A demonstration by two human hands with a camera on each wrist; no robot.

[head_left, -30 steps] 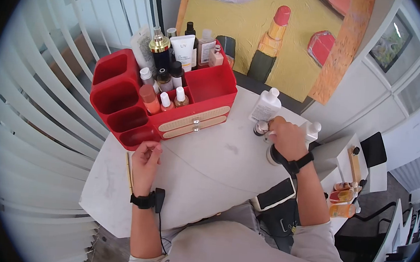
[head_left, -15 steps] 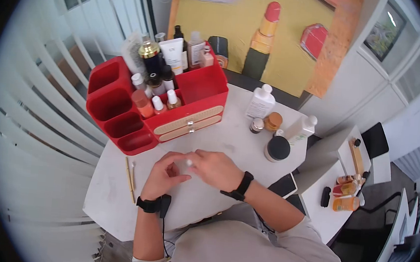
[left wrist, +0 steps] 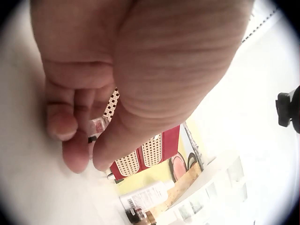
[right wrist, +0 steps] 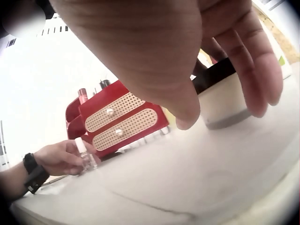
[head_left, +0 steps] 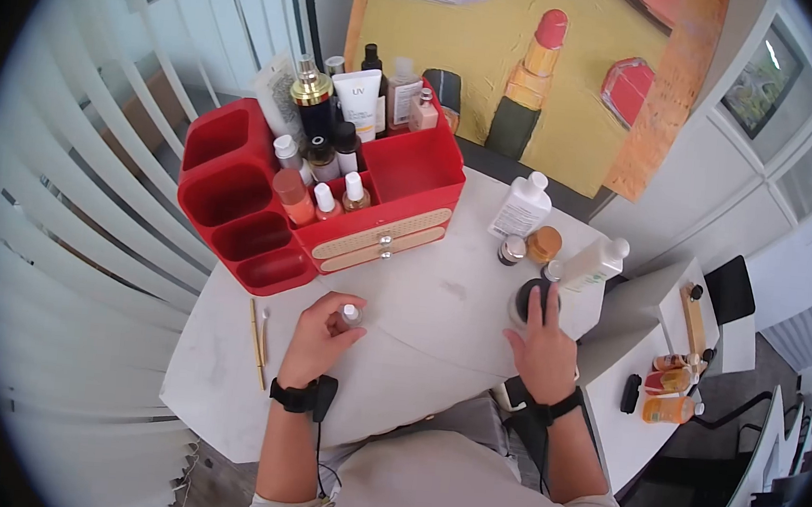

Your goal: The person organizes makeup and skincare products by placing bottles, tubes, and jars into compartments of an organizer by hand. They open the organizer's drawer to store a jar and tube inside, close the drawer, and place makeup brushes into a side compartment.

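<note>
A small clear bottle (head_left: 350, 316) with a white cap stands upright in my left hand (head_left: 315, 344), held between thumb and fingers low over the tabletop. The right wrist view shows the same clear bottle (right wrist: 89, 161) from the side; in the left wrist view the fingers (left wrist: 75, 157) mostly hide it. My right hand (head_left: 547, 358) is at a wide jar (right wrist: 222, 103) with a black lid. Its straight fingers reach across the black lid (head_left: 529, 308), while the thumb is spread out to the left, beside the jar.
A red organizer (head_left: 394, 224) full of bottles and tubes stands at the back left. Beyond the jar are two white bottles (head_left: 522, 206), an amber-lidded jar (head_left: 544, 243) and a silver-capped jar (head_left: 511, 250). Two thin sticks (head_left: 256, 347) lie left of my left hand.
My right hand came from the right-side bottles to my left hand, then went back right to the black-lidded jar. The small clear bottle is now in my left hand alone.
</note>
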